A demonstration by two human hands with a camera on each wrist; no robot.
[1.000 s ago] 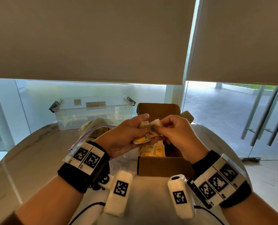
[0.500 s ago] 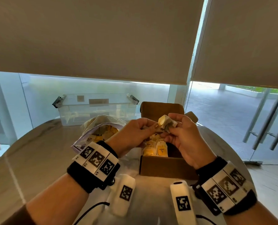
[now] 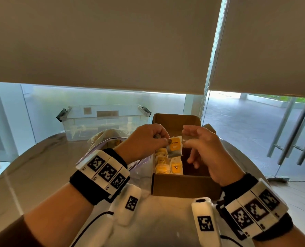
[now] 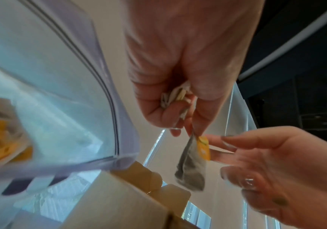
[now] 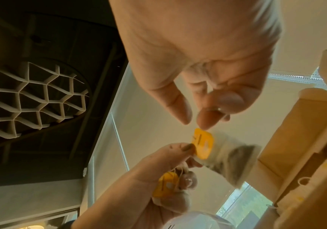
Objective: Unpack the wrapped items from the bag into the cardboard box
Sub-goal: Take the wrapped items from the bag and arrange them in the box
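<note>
Head view: above the open cardboard box point(image 3: 183, 184), the left hand point(image 3: 144, 141) pinches a tea bag point(image 3: 174, 147) by its top corner; the right hand point(image 3: 205, 148), fingers loose, touches its other edge. More tea bags point(image 3: 167, 165) lie inside; yellow-tag print unreadable.

Left wrist view: a second bag point(image 4: 175, 96) is bunched in the palm.

Right wrist view: fingertips point(image 5: 203, 122) meet the yellow tag point(image 5: 201, 144).

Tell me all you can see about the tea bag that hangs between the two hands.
The tea bag is a pale, translucent sachet, dark at the bottom, with a yellow tag on its upper part. It hangs upright above the open cardboard box. The left hand pinches its top corner and also grips other sachets. The right hand is open, fingertips at the tag's top.
</note>
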